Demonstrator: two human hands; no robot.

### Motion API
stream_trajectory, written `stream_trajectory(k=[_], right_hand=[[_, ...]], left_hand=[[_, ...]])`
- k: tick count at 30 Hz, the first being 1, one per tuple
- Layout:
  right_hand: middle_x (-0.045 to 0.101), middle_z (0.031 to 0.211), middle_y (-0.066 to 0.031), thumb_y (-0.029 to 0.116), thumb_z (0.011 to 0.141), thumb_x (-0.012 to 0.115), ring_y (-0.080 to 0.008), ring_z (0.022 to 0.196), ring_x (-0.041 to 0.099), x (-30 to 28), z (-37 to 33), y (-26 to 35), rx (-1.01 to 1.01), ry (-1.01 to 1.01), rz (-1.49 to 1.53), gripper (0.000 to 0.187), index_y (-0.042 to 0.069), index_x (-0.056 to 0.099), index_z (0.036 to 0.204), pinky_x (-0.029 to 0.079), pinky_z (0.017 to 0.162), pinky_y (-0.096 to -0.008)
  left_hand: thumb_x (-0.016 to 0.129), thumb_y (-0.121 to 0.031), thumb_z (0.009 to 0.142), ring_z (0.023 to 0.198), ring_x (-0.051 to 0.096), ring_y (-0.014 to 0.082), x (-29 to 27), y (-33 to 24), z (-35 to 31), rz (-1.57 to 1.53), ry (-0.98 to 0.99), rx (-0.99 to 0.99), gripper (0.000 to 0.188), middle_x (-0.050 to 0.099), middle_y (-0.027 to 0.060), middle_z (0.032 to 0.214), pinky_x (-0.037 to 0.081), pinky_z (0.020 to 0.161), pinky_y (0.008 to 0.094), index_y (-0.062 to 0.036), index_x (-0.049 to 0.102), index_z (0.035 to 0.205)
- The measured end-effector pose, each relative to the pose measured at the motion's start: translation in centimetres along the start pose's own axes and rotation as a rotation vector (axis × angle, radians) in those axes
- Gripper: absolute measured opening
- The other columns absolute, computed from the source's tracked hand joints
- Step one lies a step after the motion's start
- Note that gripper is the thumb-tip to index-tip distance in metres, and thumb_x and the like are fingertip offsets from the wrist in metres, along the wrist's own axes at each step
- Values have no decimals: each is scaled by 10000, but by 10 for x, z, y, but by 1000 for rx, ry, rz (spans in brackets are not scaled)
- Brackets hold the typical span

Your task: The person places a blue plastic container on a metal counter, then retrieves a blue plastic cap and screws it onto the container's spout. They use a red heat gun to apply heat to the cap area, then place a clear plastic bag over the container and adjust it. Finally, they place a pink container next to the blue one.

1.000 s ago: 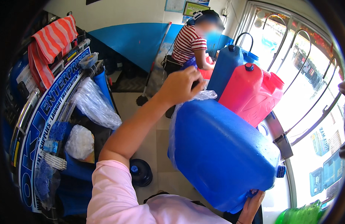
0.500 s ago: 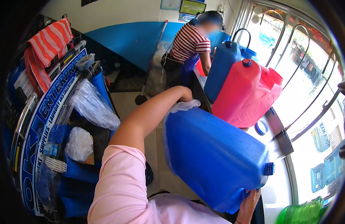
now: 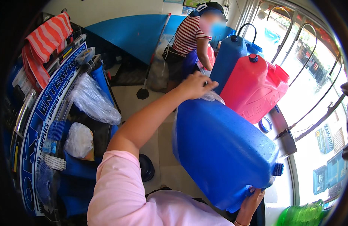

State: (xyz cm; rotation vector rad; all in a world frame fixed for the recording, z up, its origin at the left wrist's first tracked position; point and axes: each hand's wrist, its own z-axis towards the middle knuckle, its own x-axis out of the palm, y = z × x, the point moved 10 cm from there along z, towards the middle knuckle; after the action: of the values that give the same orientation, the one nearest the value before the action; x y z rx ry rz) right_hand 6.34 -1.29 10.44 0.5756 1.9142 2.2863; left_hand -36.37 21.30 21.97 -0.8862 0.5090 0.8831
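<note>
Blue jug point(image 3: 226, 150): hard plastic, smooth, glossy, bright sheen along upper face. Wrap point(image 3: 212, 96) over its far end: thin clear plastic, crinkled. Screw cap point(image 3: 278, 169): plastic, ribbed side. Pink jug point(image 3: 253, 88): smooth plastic, raised moulding, soft gloss. Green bottle point(image 3: 300, 215): translucent plastic, shiny, ridged. Striped towel point(image 3: 49, 39): matt cloth. Pink sleeve point(image 3: 115, 188): smooth matt cloth. Long bag point(image 3: 94, 100): clear plastic, wrinkled, shiny.

Blue plastic jerrycan point(image 3: 224, 150): tilted over, dark cap point(image 3: 278, 169) on
Clear plastic bag point(image 3: 214, 96): around its far end, bunched
</note>
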Motion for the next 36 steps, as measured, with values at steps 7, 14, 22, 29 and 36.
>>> stream_trajectory(k=[7, 14, 22, 29, 36], right_hand=[[427, 699, 43, 219, 967, 581, -54, 639, 395, -3, 3, -4, -1, -18, 20, 175, 101, 499, 867, 318, 619, -220], [435, 728, 42, 295, 972, 584, -60, 673, 391, -2, 9, -15, 3, 32, -43, 216, 101, 516, 904, 328, 656, -234], [439, 723, 39, 365, 963, 589, -63, 678, 407, 13, 2, -19, 79, 5, 20, 282, 95, 530, 901, 340, 664, -247], [445, 723, 31, 369, 989, 535, -71, 676, 415, 4, -1, -20, 91, 38, 35, 291, 95, 528, 891, 357, 672, -252], [449, 725, 24, 350, 990, 535, -81, 679, 423, 10, -5, -10, 73, 33, 69, 283, 87, 526, 887, 359, 676, -252]], left_hand=[[492, -477, 965, 963, 608, 266, 24, 69, -94, -615, -106, -377, 480, 649, 140, 946, 462, 873, 378, -20, 636, 991], [657, -247, 912, 866, 563, 107, 9, 31, -107, -581, -104, -281, 199, 618, 67, 916, 450, 798, 263, -57, 621, 956], [533, -295, 969, 1188, 464, 331, -35, -27, -178, -433, -576, -164, 327, 503, 131, 1252, 360, 1015, 416, -127, 578, 1247], [429, -283, 974, 1408, 240, 370, -5, -10, -130, 66, -204, 140, 451, 324, 141, 1511, 143, 1133, 543, -163, 460, 1408], [406, -256, 970, 1442, 165, 373, 17, -82, -148, -231, -119, 206, 507, 262, 147, 1541, 72, 1148, 545, -115, 376, 1456]])
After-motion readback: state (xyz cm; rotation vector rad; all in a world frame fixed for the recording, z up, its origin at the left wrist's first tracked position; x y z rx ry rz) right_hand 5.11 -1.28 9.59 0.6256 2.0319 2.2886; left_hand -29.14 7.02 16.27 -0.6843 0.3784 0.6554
